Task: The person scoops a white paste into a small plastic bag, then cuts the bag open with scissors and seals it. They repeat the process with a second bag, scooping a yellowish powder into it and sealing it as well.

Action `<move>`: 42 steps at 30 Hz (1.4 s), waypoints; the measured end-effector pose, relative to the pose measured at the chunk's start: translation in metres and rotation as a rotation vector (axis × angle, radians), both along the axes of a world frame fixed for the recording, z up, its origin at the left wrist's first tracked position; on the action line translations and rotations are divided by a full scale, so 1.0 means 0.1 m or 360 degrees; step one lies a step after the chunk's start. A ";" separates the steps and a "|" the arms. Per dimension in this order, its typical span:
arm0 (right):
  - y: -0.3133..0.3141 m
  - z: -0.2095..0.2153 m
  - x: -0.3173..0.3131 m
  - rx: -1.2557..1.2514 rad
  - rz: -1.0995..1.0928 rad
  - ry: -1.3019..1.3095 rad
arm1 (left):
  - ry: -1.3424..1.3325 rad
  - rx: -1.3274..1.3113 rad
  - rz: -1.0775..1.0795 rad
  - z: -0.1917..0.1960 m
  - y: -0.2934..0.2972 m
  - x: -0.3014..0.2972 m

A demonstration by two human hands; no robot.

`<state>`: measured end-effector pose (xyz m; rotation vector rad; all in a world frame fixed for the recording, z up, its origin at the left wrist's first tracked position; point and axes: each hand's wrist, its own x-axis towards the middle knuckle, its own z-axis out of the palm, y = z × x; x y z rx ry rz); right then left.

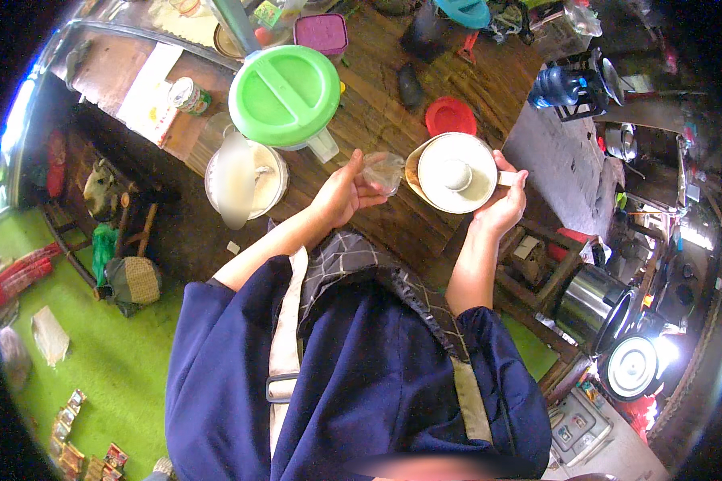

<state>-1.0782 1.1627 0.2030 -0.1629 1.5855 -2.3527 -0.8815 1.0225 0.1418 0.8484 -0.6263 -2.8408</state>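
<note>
Two hands (348,195) (501,200), one handled cream vessel (477,186), one green-lidded pitcher (285,96) and one can (188,97)

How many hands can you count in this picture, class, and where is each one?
2: the left hand holds a clear plastic item, and the right hand holds the round white vessel. No others show.

From here, the wooden tabletop (369,100) leaves a lane between the green-lidded pitcher (284,96) and the red lid (451,118), with a small dark object (409,86) in it. The right hand (499,204) and its white handled container (457,174) block the near approach to that lid.
</note>
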 end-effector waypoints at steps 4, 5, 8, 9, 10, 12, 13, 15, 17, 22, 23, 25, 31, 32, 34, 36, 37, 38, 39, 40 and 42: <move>0.01 0.02 -0.02 0.0080 -0.0030 0.0096 | -0.0078 0.0029 0.0013 -0.12 0.00 -0.04; 0.01 0.03 -0.02 0.0052 -0.0026 0.0124 | -0.0047 -0.0006 0.0030 -0.14 -0.01 -0.05; -0.01 0.07 -0.02 0.0123 -0.0092 0.0169 | -0.0092 0.0106 0.0083 -0.09 -0.01 -0.09; -0.02 0.09 -0.02 0.0072 -0.0096 0.0177 | -0.0060 0.0070 0.0058 -0.05 -0.03 -0.10; -0.03 0.10 -0.01 0.0015 -0.0071 0.0189 | -0.0092 0.0074 0.0019 -0.01 -0.05 -0.11; -0.05 0.13 -0.02 0.0062 -0.0093 0.0204 | -0.0090 0.0016 -0.0012 0.08 -0.05 -0.13; -0.05 0.15 -0.03 0.0063 -0.0098 0.0236 | -0.0101 -0.0051 -0.0032 0.11 -0.05 -0.14; -0.05 0.16 -0.03 0.0061 -0.0104 0.0261 | -0.0062 -0.0071 -0.0049 0.12 -0.06 -0.15; -0.05 0.16 -0.05 0.0082 -0.0121 0.0176 | 0.0012 -0.0081 -0.0081 0.10 -0.07 -0.14; -0.07 0.17 -0.05 0.0071 -0.0035 0.0287 | 0.0064 -0.0034 -0.0071 0.01 -0.11 -0.11; -0.07 0.17 -0.04 0.0072 -0.0021 0.0297 | 0.0099 -0.0019 -0.0053 0.00 -0.10 -0.11; -0.09 0.19 -0.02 0.0111 -0.0030 0.0314 | 0.0076 -0.0002 -0.0053 0.02 -0.09 -0.12; -0.17 0.26 0.01 0.0176 -0.0011 0.0446 | 0.0082 0.0005 -0.0067 0.09 -0.09 -0.14; -0.18 0.27 0.01 0.0191 -0.0011 0.0453 | 0.0017 -0.0010 -0.0070 0.10 -0.09 -0.15; -0.18 0.28 0.00 0.0202 -0.0021 0.0463 | 0.0062 -0.0007 -0.0052 0.10 -0.08 -0.15; -0.18 0.28 -0.01 0.0213 -0.0045 0.0460 | 0.0042 0.0001 -0.0044 0.08 -0.07 -0.15; -0.17 0.28 -0.01 0.0197 -0.0032 0.0445 | 0.0040 0.0005 -0.0044 0.06 -0.06 -0.14; -0.16 0.28 -0.01 0.0184 -0.0019 0.0435 | 0.0080 0.0004 -0.0039 0.03 -0.05 -0.14; -0.15 0.28 -0.01 0.0158 0.0009 0.0447 | 0.0050 0.0015 -0.0056 0.01 -0.04 -0.13; -0.14 0.28 -0.01 0.0173 0.0000 0.0420 | 0.0062 0.0022 -0.0068 -0.01 -0.04 -0.12; -0.12 0.26 -0.01 0.0145 0.0007 0.0449 | 0.0061 0.0063 -0.0090 -0.05 -0.04 -0.11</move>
